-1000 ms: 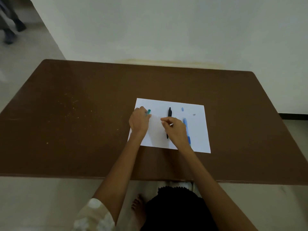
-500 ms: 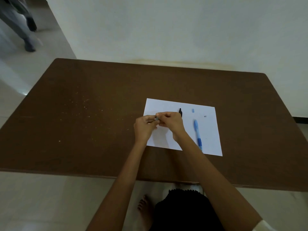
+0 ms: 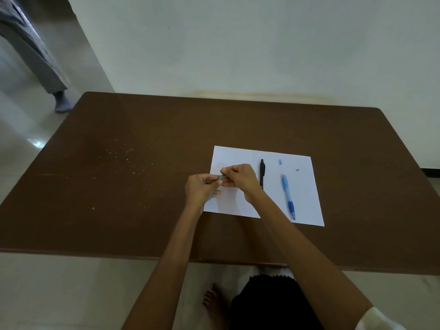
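Brown table (image 3: pixel 119 186): at nine o'clock on the paper (image 3: pixel 304 186), left hand (image 3: pixel 201 189) and right hand (image 3: pixel 240 178) meet, both pinching a teal pen (image 3: pixel 221 178). It's light, stiff, probably slick plastic, so grip the barrel.

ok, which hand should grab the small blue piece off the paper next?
Right, likely. The right hand pinches the teal pen at its end and is nearer the small blue piece, past the black pen. The left hand grips the barrel, farther off.

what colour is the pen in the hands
Teal. The pen shows between the left hand and right hand in the head view.
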Tool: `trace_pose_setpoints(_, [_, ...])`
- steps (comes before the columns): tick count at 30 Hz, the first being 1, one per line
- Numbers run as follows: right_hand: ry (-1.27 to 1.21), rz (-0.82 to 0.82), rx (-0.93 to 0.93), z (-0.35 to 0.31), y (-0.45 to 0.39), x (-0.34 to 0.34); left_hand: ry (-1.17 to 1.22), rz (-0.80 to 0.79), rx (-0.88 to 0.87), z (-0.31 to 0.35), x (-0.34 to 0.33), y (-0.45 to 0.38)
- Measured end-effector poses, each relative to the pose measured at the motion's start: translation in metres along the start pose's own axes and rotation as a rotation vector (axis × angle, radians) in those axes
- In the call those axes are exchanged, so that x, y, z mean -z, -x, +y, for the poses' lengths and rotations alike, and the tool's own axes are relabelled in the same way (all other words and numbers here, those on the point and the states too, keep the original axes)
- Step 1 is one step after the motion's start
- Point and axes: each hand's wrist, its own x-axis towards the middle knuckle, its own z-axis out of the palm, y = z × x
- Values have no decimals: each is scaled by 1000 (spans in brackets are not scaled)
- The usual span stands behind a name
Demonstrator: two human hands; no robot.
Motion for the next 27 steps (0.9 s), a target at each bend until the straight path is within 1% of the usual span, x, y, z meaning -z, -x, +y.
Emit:
trace_pose_setpoints(2, [49,52,21,1,-5,-1,35,17,23,-3,2,1])
trace_pose_setpoints(4, [230,102,93,3,-11,0,81,39,42,-5,1,4])
trace_pose_setpoints(6, [446,87,183,6,-13,-1,171,57,81,-5,1,6])
trace_pose_setpoints(8, [599,47,242,10,-14,-4,268,58,117,-4,2,8])
trace_pose_setpoints(10, [672,36,282,15,-16,-6,320,58,128,-2,3,9])
trace_pose_setpoints(13, [682,39,308,17,-18,-6,341,63,98,1,5,8])
trace_pose_setpoints(15, [637,40,301,15,-17,-3,355,71,88,3,5,8])
trace_pose_setpoints(17, [523,100,288,14,-10,1,391,86,85,3,5,9])
trace_pose_setpoints(19, [307,191,237,17,5,4,429,81,78,3,2,12])
trace_pose_setpoints(20, [200,206,200,20,15,5,456,74,73,4,-1,15])
trace_pose_setpoints(24, [-46,110,78,41,57,0,571,53,54,9,-22,29])
trace_pose_setpoints(27, [-254,177,10,47,69,4,656,12,53,16,-40,43])
